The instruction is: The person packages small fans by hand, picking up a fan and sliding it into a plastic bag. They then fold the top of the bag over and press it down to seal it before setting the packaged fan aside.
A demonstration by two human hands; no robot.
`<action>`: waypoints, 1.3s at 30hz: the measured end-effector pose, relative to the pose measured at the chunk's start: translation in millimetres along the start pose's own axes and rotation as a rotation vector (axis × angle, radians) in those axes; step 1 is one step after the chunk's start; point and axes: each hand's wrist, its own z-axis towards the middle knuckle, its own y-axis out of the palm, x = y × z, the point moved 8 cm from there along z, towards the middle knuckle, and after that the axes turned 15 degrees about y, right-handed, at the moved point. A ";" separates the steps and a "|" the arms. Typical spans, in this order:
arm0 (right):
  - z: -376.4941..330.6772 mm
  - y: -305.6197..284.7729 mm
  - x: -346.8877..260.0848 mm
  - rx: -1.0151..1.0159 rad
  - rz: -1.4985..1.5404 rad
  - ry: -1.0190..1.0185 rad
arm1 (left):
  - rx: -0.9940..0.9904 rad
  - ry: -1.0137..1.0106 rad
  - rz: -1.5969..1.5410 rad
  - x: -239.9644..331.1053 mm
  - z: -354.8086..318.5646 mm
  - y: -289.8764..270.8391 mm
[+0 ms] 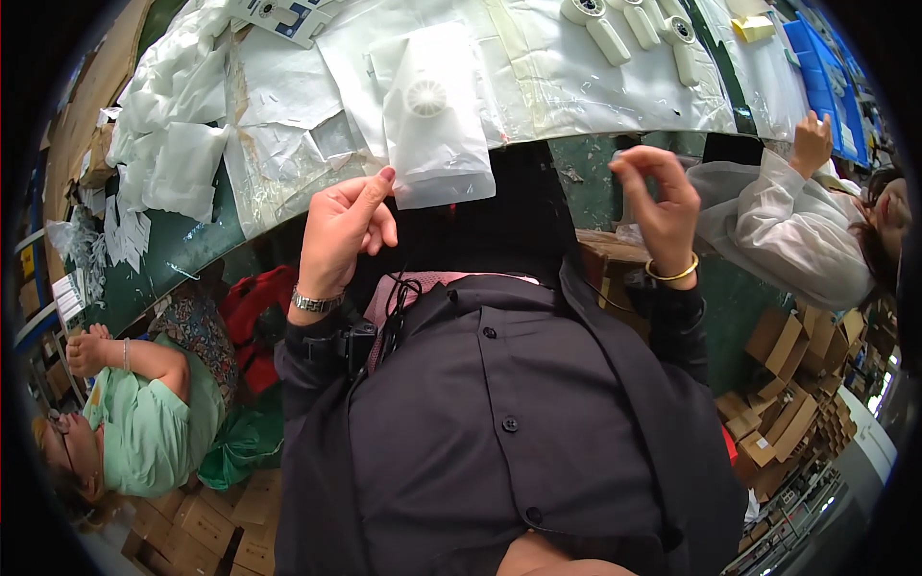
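Covering the dark green worktable (pixel 197 245), loose white plastic sheets (pixel 288 106) lie as bedding; the translucent white pouch holding a round white fan-like part (pixel 434 120) hangs over the table's near edge, pinched at its lower corner by the left hand (pixel 344 228), thumb against forefinger. The right hand (pixel 663 206) is raised apart with fingers curled, whether around anything cannot be told; the pouch's contents are blurred through the film.

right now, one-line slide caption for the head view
Left hand pinches a clear bag holding a white fan; right hand raised empty.

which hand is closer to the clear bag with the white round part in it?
Left. The left hand touches the clear bag's lower left corner with thumb and fingertips. The right hand is raised well off to the bag's right, apart from it, fingers curled.
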 end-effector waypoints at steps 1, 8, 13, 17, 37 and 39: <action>-4.0 14.2 -13.0 -0.038 -0.064 -0.098 | -0.006 -0.011 -0.007 -0.8 2.2 0.6; -27.9 103.9 -87.7 -0.148 -0.263 -0.577 | -0.110 -0.148 -0.128 -19.9 1.4 27.2; -32.9 133.0 -83.9 -0.049 -0.365 -0.552 | -0.156 -0.177 -0.251 -27.7 1.7 38.9; -28.5 139.4 -84.0 -0.020 -0.388 -0.545 | -0.205 -0.146 -0.263 -25.0 3.7 40.8; 12.6 -19.0 46.1 0.079 -0.945 0.440 | -0.276 -0.216 0.061 -6.7 -13.2 17.8; 8.6 -41.1 49.1 0.158 -0.981 0.311 | -0.188 -0.075 0.196 -5.2 -12.6 -17.8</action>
